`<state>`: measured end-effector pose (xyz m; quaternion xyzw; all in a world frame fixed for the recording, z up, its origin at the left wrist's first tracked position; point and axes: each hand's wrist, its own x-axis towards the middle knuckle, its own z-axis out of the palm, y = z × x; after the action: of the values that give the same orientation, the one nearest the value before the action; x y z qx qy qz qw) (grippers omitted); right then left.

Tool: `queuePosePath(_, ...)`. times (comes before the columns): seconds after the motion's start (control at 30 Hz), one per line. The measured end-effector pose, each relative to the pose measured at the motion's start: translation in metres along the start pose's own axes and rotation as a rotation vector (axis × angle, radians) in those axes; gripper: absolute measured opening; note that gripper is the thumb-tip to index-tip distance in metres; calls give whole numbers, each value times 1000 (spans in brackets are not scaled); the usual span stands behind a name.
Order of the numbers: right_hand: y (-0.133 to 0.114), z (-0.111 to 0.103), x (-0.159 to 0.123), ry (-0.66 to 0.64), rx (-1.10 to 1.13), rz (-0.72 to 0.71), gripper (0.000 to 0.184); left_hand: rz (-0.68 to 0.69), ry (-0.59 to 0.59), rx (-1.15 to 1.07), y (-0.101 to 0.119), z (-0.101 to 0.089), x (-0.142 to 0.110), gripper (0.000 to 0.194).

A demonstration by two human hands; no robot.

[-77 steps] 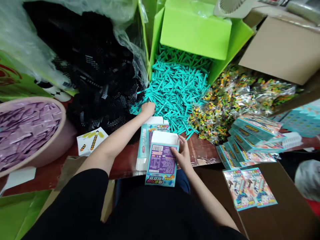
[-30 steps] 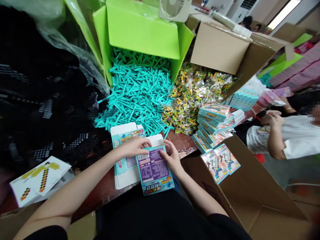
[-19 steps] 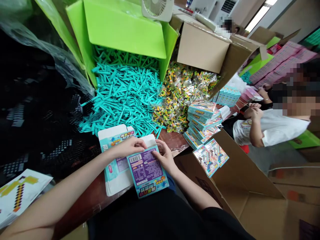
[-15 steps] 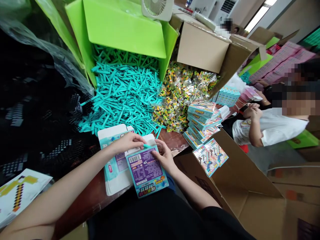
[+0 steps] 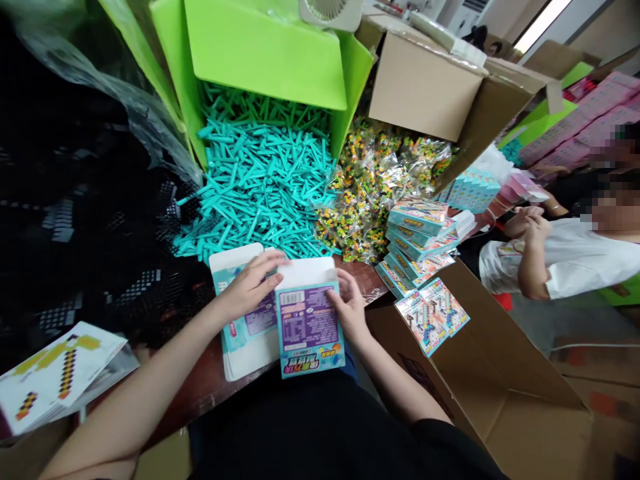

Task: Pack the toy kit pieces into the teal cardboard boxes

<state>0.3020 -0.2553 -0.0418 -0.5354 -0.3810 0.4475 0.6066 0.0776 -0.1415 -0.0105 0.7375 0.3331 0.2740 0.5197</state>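
Two bare hands in the head view. Your right hand (image 5: 353,310) grips the purple-and-teal box (image 5: 310,327) by its side edge, thumb on the printed face, forearm angled inward. Your left hand (image 5: 253,283) is open, palm down, fingers reaching toward the box's white flap (image 5: 311,272), above the flat cartons (image 5: 250,357). Beyond the left hand, heaped teal sticks (image 5: 270,180); beyond the right, bagged pieces (image 5: 357,213) and stacked boxes (image 5: 417,237).

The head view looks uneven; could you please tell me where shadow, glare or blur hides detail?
In the head view, black parts at left sink into shadow; glints break up the clear bags; the bright strip at upper right is near white; small print on the purple box is too soft to read.
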Motion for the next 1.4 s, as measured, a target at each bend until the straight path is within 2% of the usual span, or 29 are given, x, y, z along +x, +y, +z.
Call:
queuePosePath(0.03, -2, 1, 1, 46, 4, -19, 51, -27, 164, -55, 1, 8, -8, 55)
queuePosePath(0.07, -4, 3, 2, 78, 4, -35, 52, -68, 272, -140, 1, 18, -15, 69)
queuePosePath(0.13, -5, 5, 6, 65, -9, -46, 52, -159, 322, -354, 2, 40, -29, 90)
queuePosePath(0.17, -6, 4, 9, 13, -35, -39, 51, -206, 316, -445, 1, 50, -34, 90)
queuePosePath(0.23, -7, -7, 23, -89, -160, -49, 46, -302, 355, -557, -3, 61, -44, 79)
queuePosePath(0.3, -11, -32, 50, -58, -427, -155, 45, -386, 435, -621, -8, 56, -52, 70)
queuePosePath(0.33, -14, -48, 66, 30, -609, -247, 47, -421, 458, -644, -10, 50, -56, 69)
queuePosePath(0.37, -16, -65, 84, 103, -831, -337, 55, -448, 469, -656, -12, 41, -59, 70)
queuePosePath(0.4, -18, -81, 102, 108, -1059, -377, 63, -468, 471, -656, -14, 33, -63, 70)
queuePosePath(0.47, -20, -106, 130, -17, -1416, -360, 67, -495, 461, -631, -16, 18, -69, 70)
queuePosePath(0.53, -17, -117, 144, -153, -1545, -312, 54, -508, 460, -606, -17, 9, -74, 68)
queuePosePath(0.57, -15, -118, 146, -170, -1512, -307, 44, -515, 467, -602, -18, 7, -76, 68)
queuePosePath(0.63, -11, -114, 142, -95, -1283, -309, 28, -545, 491, -607, -23, 5, -79, 68)
queuePosePath(0.7, -6, -106, 132, 27, -890, -223, 30, -580, 515, -608, -33, 3, -80, 71)
queuePosePath(0.77, -1, -97, 122, 96, -539, -83, 40, -571, 543, -540, -44, -2, -80, 74)
queuePosePath(0.87, 3, -78, 109, 115, -331, 15, 47, -446, 659, -200, -49, -11, -73, 85)
queuePosePath(0.97, -3, -48, 93, 74, -246, 32, 46, -255, 814, 260, -28, -10, -58, 88)
queuePosePath(1.0, -8, -36, 88, 33, -204, 49, 45, -191, 800, 334, -16, -7, -49, 82)
queuePosePath(1.03, -13, -25, 82, -23, -160, 72, 45, -131, 735, 343, -4, -2, -40, 74)
queuePosePath(1.13, -29, 5, 68, -218, -79, 146, 43, -38, 338, 103, 29, 16, -4, 52)
queuePosePath(1.17, -32, 11, 65, -271, -68, 165, 44, -22, 248, 40, 37, 21, 8, 41)
queuePosePath(1.2, -34, 15, 62, -316, -58, 187, 47, -3, 207, 5, 42, 25, 18, 29)
queuePosePath(1.27, -32, 18, 56, -384, -30, 260, 52, 42, 248, 18, 48, 29, 33, 17)
queuePosePath(1.33, -25, 16, 48, -419, 5, 362, 49, 89, 332, 91, 48, 30, 40, 18)
queuePosePath(1.4, -19, 9, 39, -433, 24, 444, 40, 112, 362, 184, 43, 30, 45, 18)
